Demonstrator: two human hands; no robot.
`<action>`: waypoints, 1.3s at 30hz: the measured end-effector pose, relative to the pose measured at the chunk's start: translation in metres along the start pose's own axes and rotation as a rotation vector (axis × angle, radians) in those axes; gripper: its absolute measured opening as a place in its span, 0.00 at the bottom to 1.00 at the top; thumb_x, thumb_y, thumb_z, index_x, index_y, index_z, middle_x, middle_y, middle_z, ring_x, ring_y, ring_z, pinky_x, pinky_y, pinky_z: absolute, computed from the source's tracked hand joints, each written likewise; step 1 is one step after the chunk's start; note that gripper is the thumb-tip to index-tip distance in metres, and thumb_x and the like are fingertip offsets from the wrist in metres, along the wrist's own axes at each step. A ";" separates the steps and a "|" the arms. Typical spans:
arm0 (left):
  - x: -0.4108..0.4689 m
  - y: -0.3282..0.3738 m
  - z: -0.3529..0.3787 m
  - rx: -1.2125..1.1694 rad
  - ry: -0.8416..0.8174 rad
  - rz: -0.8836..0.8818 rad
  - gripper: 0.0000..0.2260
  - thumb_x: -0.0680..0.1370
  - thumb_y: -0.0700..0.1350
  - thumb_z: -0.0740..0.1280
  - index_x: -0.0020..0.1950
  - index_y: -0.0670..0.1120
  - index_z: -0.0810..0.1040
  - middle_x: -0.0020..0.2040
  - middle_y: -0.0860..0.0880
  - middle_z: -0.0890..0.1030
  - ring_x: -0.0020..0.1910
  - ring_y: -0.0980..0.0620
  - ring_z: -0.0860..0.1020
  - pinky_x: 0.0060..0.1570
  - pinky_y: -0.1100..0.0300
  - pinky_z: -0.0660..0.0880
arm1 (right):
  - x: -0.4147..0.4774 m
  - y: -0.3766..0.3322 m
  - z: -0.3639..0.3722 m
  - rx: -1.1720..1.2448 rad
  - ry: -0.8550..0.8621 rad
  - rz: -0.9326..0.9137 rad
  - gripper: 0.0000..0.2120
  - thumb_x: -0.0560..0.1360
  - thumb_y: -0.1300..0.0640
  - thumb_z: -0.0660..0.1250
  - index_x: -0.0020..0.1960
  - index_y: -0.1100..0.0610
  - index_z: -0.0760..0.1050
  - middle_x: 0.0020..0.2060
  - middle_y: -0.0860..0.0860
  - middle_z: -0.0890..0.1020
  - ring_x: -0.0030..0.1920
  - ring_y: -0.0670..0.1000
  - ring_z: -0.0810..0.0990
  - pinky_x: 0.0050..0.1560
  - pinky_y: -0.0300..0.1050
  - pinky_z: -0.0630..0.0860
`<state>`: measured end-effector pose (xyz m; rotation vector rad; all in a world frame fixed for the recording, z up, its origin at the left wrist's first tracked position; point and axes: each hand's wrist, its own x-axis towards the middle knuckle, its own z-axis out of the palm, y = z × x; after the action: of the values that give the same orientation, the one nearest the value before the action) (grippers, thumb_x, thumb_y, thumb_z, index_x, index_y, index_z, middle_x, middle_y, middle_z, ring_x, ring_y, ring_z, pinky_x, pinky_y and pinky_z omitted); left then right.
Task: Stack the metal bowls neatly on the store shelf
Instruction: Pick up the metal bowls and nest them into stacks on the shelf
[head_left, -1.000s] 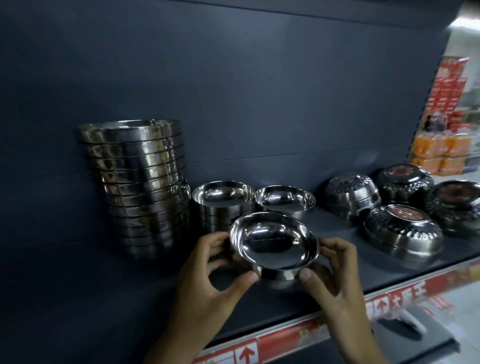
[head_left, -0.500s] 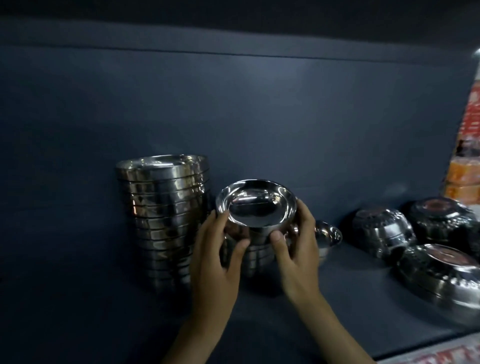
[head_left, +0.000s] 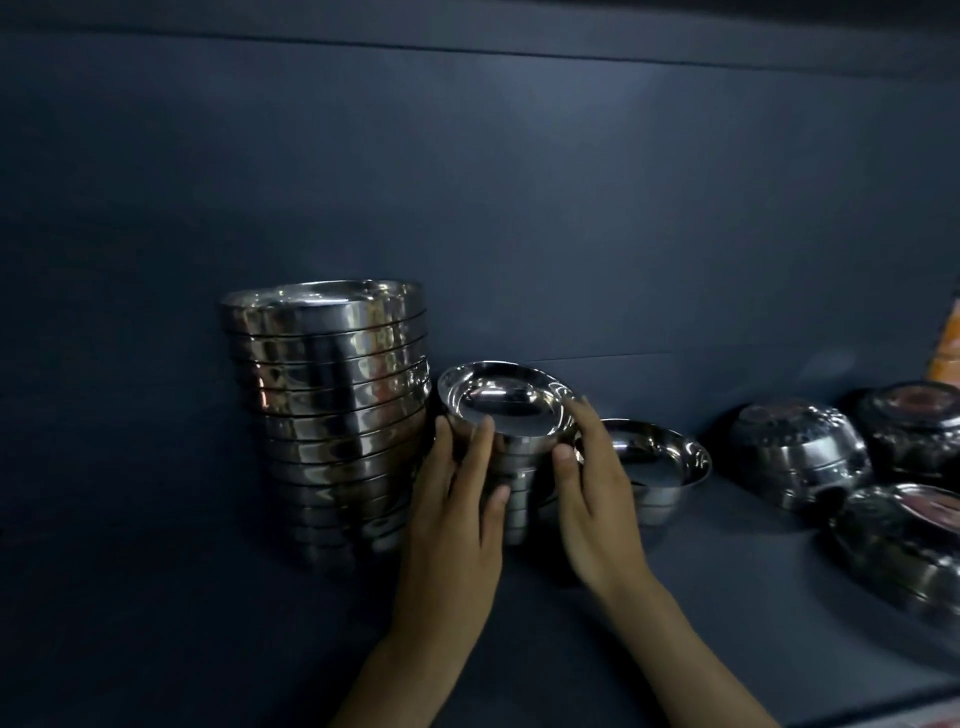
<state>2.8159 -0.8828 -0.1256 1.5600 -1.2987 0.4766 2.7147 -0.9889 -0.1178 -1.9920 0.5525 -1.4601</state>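
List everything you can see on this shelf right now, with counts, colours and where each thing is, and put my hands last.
tall stack of wide bowls: one stack, shiny silver, left on the shelf against the back wall
short stack of small bowls: one stack, silver, just right of the tall stack, between the hands
single upright bowl: one, silver, right of the short stack
upside-down bowls: three in view, dark silver, far right, partly cut off
orange item: one, right edge, too cropped to identify
shelf: one, dark grey
left hand: on the short stack's left side
right hand: on its right side
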 end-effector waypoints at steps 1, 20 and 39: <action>-0.001 0.000 0.001 0.017 -0.007 -0.016 0.26 0.81 0.58 0.54 0.78 0.65 0.50 0.80 0.53 0.52 0.79 0.56 0.51 0.73 0.66 0.51 | -0.001 0.000 0.000 -0.014 -0.006 0.015 0.19 0.82 0.43 0.53 0.72 0.35 0.60 0.76 0.44 0.66 0.78 0.42 0.59 0.76 0.44 0.58; -0.013 0.007 -0.003 0.206 -0.089 -0.028 0.31 0.73 0.45 0.75 0.73 0.49 0.67 0.72 0.41 0.71 0.66 0.55 0.68 0.61 0.62 0.66 | -0.012 0.002 -0.001 -0.246 -0.038 0.021 0.26 0.79 0.50 0.65 0.75 0.48 0.64 0.76 0.47 0.67 0.77 0.44 0.61 0.73 0.29 0.56; -0.008 0.047 0.003 0.389 -0.270 0.173 0.18 0.78 0.51 0.59 0.64 0.47 0.77 0.57 0.47 0.77 0.55 0.46 0.76 0.46 0.53 0.77 | -0.033 -0.015 -0.093 -0.578 0.002 0.033 0.15 0.74 0.58 0.66 0.61 0.56 0.79 0.60 0.53 0.76 0.63 0.55 0.75 0.64 0.38 0.67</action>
<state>2.7707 -0.8771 -0.1125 1.8895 -1.6279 0.6761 2.6161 -0.9769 -0.1107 -2.3916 1.1017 -1.3849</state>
